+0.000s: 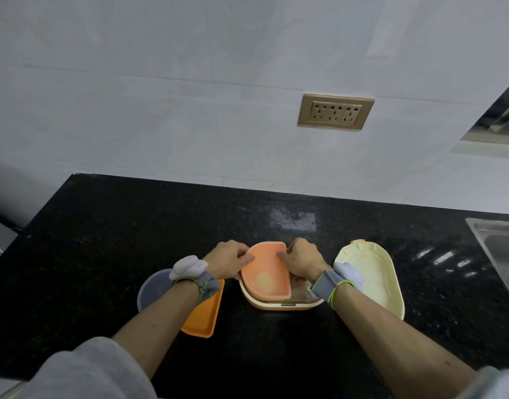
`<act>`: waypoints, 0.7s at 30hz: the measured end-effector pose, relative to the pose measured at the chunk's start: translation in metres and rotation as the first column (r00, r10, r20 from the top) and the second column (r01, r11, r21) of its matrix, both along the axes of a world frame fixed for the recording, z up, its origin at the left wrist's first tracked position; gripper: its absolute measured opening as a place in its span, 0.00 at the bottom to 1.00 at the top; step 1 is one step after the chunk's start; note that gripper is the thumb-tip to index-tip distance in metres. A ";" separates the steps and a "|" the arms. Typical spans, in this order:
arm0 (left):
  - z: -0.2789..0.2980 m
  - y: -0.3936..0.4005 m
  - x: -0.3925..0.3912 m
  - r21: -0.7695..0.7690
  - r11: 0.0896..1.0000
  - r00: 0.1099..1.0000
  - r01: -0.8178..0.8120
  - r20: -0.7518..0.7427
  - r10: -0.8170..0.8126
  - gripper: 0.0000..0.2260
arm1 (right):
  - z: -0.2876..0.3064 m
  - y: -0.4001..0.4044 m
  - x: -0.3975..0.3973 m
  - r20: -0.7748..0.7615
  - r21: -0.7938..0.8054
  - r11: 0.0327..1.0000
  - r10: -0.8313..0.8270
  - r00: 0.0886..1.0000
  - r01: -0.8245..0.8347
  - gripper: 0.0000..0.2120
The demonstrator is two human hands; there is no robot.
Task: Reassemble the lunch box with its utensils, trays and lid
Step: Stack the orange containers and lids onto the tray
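Note:
The cream and orange lunch box base (279, 303) stands on the black counter (103, 240) in front of me. An orange half-oval tray (266, 273) sits in its left half. My left hand (229, 259) pinches the tray's left rim and my right hand (302, 259) pinches its straight right edge. The cream lid (371, 276) lies upside down to the right of the box. To the left, a second orange tray (204, 315) and a grey round lid (152, 289) lie partly under my left forearm.
A steel sink (504, 254) is set into the counter at the far right. The white tiled wall behind carries a gold socket plate (335, 111). The counter's left edge drops off near a grey surface (0, 234).

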State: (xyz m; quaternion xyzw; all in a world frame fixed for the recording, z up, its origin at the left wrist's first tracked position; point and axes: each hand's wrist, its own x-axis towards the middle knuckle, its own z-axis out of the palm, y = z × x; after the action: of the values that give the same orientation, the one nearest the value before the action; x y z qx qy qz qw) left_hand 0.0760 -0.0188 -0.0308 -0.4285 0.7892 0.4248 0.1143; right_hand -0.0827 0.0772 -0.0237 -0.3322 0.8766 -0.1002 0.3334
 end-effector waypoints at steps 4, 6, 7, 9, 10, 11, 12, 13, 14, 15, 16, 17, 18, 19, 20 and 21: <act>0.004 -0.001 -0.004 0.000 1.000 0.998 0.009 0.059 -0.009 0.16 | -0.001 0.000 -0.004 0.046 0.008 1.000 -0.011 0.999 0.011 0.19; 0.005 0.000 -0.006 0.017 1.000 0.997 -0.002 0.080 0.001 0.17 | 0.000 0.001 -0.004 0.081 0.004 1.000 -0.023 0.996 0.023 0.17; 0.005 0.000 -0.006 0.028 1.000 0.996 -0.011 0.086 0.009 0.18 | 0.000 0.001 -0.004 0.075 -0.004 1.000 -0.019 0.997 0.020 0.17; 0.005 -0.001 -0.006 0.031 0.999 0.995 -0.020 0.097 0.016 0.18 | 0.002 0.002 -0.002 0.005 -0.033 0.999 0.002 1.000 -0.002 0.17; 0.005 0.000 -0.006 0.024 1.000 0.995 -0.018 0.102 0.016 0.19 | 0.004 0.002 -0.001 -0.030 -0.055 0.998 0.015 0.999 -0.017 0.17; 0.004 0.000 -0.005 0.014 1.000 0.994 -0.016 0.105 0.014 0.19 | 0.006 0.001 0.000 -0.053 -0.079 0.996 0.032 0.998 -0.037 0.17; 0.005 0.000 -0.005 0.000 1.000 0.995 -0.017 0.100 0.017 0.19 | 0.007 0.000 0.002 -0.068 -0.099 0.993 0.055 0.996 -0.062 0.18; 0.005 0.000 -0.004 -0.021 0.999 0.996 -0.028 0.083 0.029 0.18 | 0.009 -0.002 0.004 -0.078 -0.112 0.990 0.080 0.994 -0.089 0.19; 0.007 0.001 -0.004 -0.044 0.998 0.997 -0.053 0.051 0.056 0.17 | 0.011 -0.004 0.006 -0.086 -0.127 0.986 0.102 0.991 -0.113 0.19; 0.008 0.000 -0.004 -0.062 0.993 0.995 -0.098 0.005 0.098 0.17 | 0.013 -0.006 0.009 -0.095 -0.144 0.981 0.119 0.988 -0.132 0.20; 0.009 -0.001 -0.003 -0.075 0.986 0.988 -0.152 -0.048 0.149 0.17 | 0.015 -0.009 0.011 -0.109 -0.161 0.976 0.132 0.985 -0.149 0.20; 0.010 -0.002 -0.003 -0.092 0.975 0.976 -0.202 -0.101 0.193 0.17 | 0.016 -0.012 0.014 -0.127 -0.175 0.970 0.146 0.981 -0.167 0.19; 0.011 -0.004 -0.001 -0.120 0.964 0.964 -0.237 -0.151 0.218 0.18 | 0.018 -0.015 0.018 -0.147 -0.194 0.963 0.159 0.976 -0.186 0.19; 0.012 -0.006 0.002 -0.150 0.952 0.952 -0.266 -0.195 0.236 0.19 | 0.019 -0.019 0.022 -0.162 -0.216 0.956 0.167 0.972 -0.201 0.18; 0.012 -0.008 0.005 -0.173 0.939 0.937 -0.298 -0.239 0.253 0.19 | 0.021 -0.023 0.026 -0.173 -0.243 0.946 0.177 0.969 -0.216 0.17; 0.013 -0.010 0.008 -0.189 0.923 0.919 -0.336 -0.283 0.276 0.20 | 0.023 -0.027 0.030 -0.177 -0.269 0.935 0.190 0.966 -0.233 0.16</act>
State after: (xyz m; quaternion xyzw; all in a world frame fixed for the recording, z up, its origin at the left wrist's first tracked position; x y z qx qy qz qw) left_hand 0.0843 -0.0288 -0.0178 -0.5007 0.7644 0.3921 -0.1058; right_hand -0.0526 0.0505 -0.0011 -0.4762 0.8340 -0.1649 0.2245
